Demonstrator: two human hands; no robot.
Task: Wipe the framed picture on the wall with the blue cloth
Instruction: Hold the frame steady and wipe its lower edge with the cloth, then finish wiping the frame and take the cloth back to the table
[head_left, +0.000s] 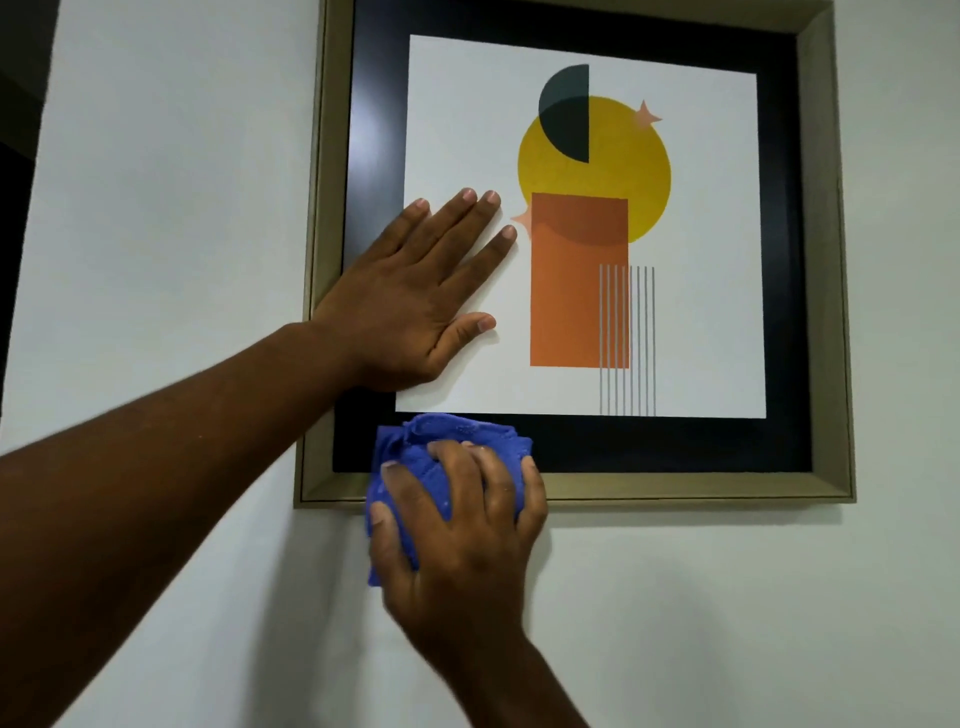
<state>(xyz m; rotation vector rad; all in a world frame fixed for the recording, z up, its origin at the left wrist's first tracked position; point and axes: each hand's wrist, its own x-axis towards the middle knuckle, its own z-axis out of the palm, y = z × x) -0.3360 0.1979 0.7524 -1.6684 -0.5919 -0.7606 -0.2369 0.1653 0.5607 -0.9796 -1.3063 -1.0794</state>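
The framed picture (821, 260) hangs on the wall: a gold frame, a black mat and a white print with a yellow circle and an orange rectangle. My left hand (415, 291) lies flat and open on the picture's lower left part, fingers spread over the mat and print. My right hand (462, 535) grips the bunched blue cloth (441, 441) and presses it against the bottom edge of the frame near its left corner. The cloth covers part of the black mat and the gold rail there.
A white wall (156, 182) surrounds the frame on the left, right and below. A dark opening (13, 234) shows at the far left edge.
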